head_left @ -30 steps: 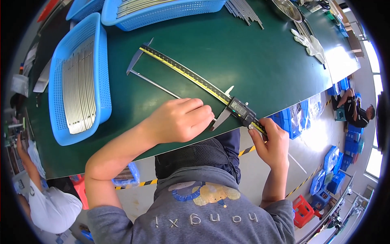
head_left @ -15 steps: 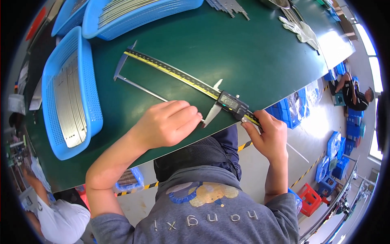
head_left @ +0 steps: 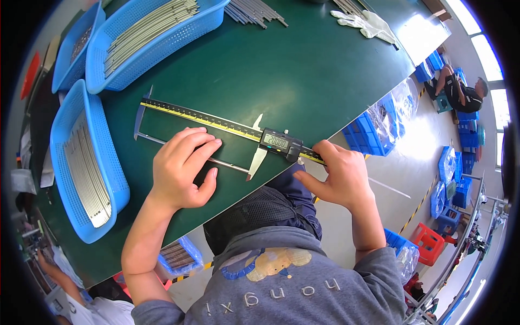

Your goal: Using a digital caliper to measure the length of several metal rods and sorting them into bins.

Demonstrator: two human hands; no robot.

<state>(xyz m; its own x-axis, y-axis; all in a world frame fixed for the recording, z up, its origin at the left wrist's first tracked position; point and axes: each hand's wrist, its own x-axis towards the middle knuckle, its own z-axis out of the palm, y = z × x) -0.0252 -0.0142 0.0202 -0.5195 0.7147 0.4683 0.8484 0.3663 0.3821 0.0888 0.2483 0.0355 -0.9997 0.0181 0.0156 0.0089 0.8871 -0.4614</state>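
Note:
A digital caliper (head_left: 275, 142) lies slantwise on the green table, its jaws wide apart. Between the jaws lies a thin metal rod (head_left: 230, 165), whose two ends reach the jaws. My left hand (head_left: 181, 168) rests over the middle of the rod, fingers stretched and thumb apart; part of the rod is hidden beneath it. At the table edge, my right hand (head_left: 344, 176) has its fingers round the end of the caliper's beam, with the thumb off to the near side.
Blue baskets (head_left: 120, 187) of metal rods stand at the left and far left. More loose rods (head_left: 254, 12) and a white glove (head_left: 368, 24) lie on the table's far side. Blue crates (head_left: 363, 135) stand on the floor at right, where a person (head_left: 463, 95) sits farther off.
My left hand has loosened from the rod's near end and moved left, fingers spreading. My right thumb has come away from the caliper. The view has shifted, so the table appears turned.

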